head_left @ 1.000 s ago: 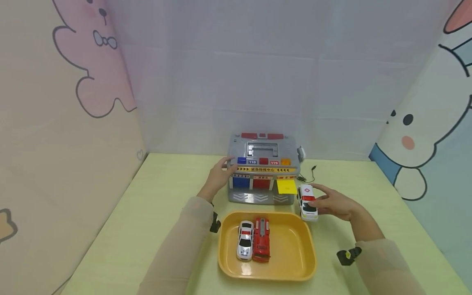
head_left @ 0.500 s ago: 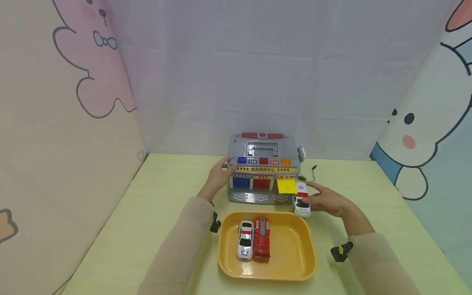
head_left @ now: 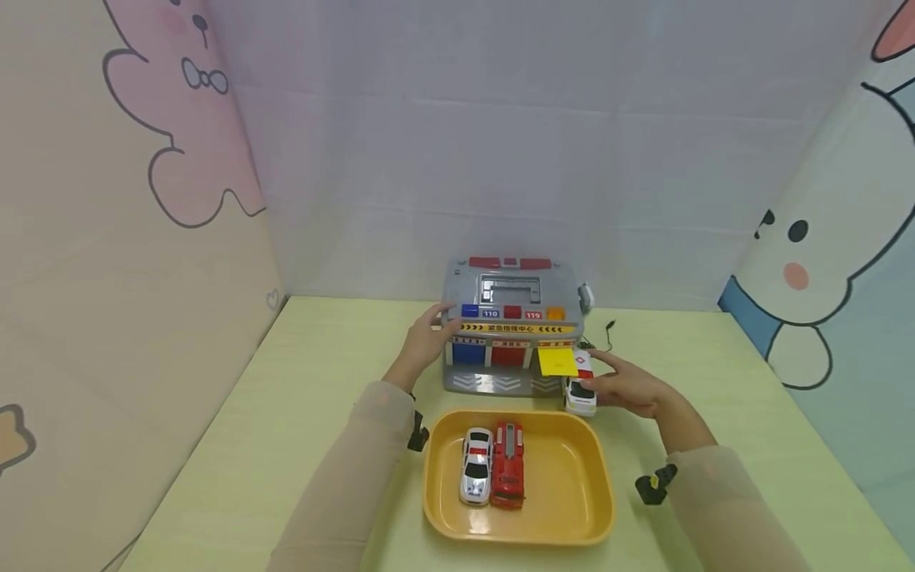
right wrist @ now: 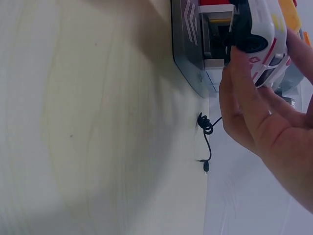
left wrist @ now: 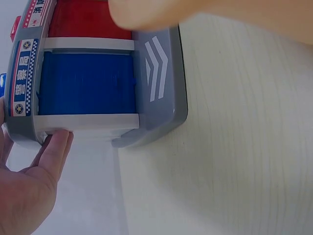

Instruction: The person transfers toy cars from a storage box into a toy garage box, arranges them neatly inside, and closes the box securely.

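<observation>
A grey toy emergency garage (head_left: 511, 318) stands at the back of the table, with blue and red doors lowered and a yellow door (head_left: 557, 362) swung out at the right bay. My left hand (head_left: 423, 343) holds its left front corner at the roof edge; in the left wrist view fingers (left wrist: 54, 154) press under the eave. My right hand (head_left: 632, 387) grips a white toy ambulance (head_left: 581, 396) by its sides, at the right front corner below the yellow door. In the right wrist view the ambulance (right wrist: 266, 36) is tilted and partly covers the open bay.
A yellow tray (head_left: 565, 524) in front of the garage holds a white toy police car (head_left: 476, 469) and a red toy fire truck (head_left: 508, 467). A thin black cable (head_left: 609, 335) lies right of the garage. Fabric walls border the table.
My right hand has carried the ambulance left and slightly back, towards the yellow door, which now overlaps it in view. My left hand stays at the garage corner.
</observation>
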The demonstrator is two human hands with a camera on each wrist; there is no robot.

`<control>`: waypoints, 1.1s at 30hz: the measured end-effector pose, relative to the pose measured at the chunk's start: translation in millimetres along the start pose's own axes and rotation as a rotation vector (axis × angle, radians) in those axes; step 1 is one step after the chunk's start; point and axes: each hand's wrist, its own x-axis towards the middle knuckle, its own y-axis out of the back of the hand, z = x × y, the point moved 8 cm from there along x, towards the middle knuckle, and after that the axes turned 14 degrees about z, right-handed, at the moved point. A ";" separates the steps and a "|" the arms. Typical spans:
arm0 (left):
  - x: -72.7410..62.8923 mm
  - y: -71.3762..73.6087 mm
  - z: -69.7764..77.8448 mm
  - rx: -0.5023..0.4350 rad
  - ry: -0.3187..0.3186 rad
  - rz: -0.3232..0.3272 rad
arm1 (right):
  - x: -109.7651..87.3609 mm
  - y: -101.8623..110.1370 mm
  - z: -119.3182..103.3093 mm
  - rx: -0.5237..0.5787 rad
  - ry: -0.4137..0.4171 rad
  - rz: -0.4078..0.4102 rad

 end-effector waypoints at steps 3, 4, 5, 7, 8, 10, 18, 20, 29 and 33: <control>-1.0 0.8 1.9 -0.005 -0.005 -0.003 | 2.4 0.2 -0.1 -0.003 0.003 0.009; -1.3 1.1 2.4 -0.006 -0.008 -0.004 | 2.8 -0.3 0.1 -0.003 0.009 0.004; -1.8 1.3 3.0 -0.008 -0.013 -0.004 | 3.3 -0.9 0.4 0.003 0.014 0.003; -2.7 1.5 3.9 -0.008 -0.019 -0.007 | 4.2 -2.5 1.4 0.010 0.027 0.000; -3.0 1.4 4.1 -0.007 -0.022 -0.008 | 4.4 -3.9 1.8 0.016 0.036 -0.007; -3.5 1.3 4.7 -0.006 -0.025 -0.008 | 5.3 -6.6 2.6 0.025 0.055 -0.018; -2.5 0.0 2.3 0.011 -0.010 -0.004 | 10.1 -14.6 9.4 0.024 0.078 0.009; -2.2 0.0 1.4 0.012 -0.001 -0.003 | 9.9 -17.4 9.3 0.025 0.084 0.013; -2.2 0.4 1.5 0.010 0.002 -0.008 | 9.7 -29.5 4.5 0.030 0.124 0.048; -2.1 0.6 1.6 0.008 -0.001 -0.005 | 10.2 -33.5 4.5 0.030 0.135 0.068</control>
